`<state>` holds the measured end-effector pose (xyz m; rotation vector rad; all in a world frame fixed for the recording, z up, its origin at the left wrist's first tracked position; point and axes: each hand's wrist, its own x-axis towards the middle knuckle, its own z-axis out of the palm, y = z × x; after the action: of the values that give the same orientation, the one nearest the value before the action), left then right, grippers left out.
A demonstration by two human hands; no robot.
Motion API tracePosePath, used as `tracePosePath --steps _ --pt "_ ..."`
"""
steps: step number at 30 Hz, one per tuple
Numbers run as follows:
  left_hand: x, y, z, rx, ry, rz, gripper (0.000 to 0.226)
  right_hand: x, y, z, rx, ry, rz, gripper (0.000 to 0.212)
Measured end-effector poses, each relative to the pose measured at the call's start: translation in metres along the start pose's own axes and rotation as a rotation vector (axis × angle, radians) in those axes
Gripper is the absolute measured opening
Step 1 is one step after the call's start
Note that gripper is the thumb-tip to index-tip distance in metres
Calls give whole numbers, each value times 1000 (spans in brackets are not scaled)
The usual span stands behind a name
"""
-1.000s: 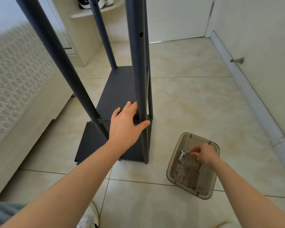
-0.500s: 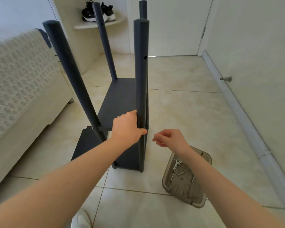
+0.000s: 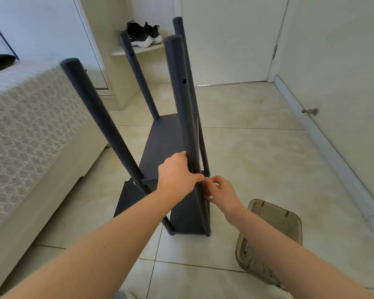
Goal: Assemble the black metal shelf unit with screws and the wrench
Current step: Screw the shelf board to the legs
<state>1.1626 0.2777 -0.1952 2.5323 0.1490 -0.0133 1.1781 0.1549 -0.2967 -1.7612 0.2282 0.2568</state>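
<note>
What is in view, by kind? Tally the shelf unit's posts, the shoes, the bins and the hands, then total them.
Black upright posts: 4
Black shoes: 2
Plastic bin: 1
Hands: 2
Total: 9

Left side's pretty cramped: the bed point(image 3: 30, 130) sits just beside the shelf unit point(image 3: 166, 139), with only a narrow strip of floor point(image 3: 257, 158) between. The four upright posts fence in the room above the shelf panel, and the left hand point(image 3: 177, 178) and right hand point(image 3: 219, 190) both crowd the near-right post point(image 3: 181, 104). Right of the unit the tiles run open to the wall point(image 3: 343, 72), bar the brown bin point(image 3: 274, 214) and a door stop point(image 3: 310, 111).
</note>
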Motion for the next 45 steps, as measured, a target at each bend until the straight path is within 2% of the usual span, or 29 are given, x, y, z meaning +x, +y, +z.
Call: tracePosePath --steps 5,10,15,22,25,29,36,42,45 --pt "10 -19 -32 -203 64 -105 44 8 -30 9 -73 -92 -73 17" --pt "9 -47 -49 -373 94 -197 49 12 -59 14 -267 -201 -157 17" --pt "1 -72 -57 -511 87 -275 50 20 -67 23 -381 -334 -166 13" --pt "9 -104 -45 -642 88 -339 55 36 -64 38 -481 -414 -161 13" --pt "13 -119 -34 -699 104 -360 54 41 -58 41 -484 -399 -174 13" --pt "17 -139 -18 -799 106 -370 49 48 -42 49 -368 -313 -139 12" --pt "13 -181 11 -931 126 -430 34 53 -9 69 -289 -238 -123 13" --pt "-5 -218 36 -1066 136 -467 48 51 13 91 -323 -245 -114 14" --pt "-8 -235 48 -1084 144 -479 48 49 23 100 -340 -255 -107 13"
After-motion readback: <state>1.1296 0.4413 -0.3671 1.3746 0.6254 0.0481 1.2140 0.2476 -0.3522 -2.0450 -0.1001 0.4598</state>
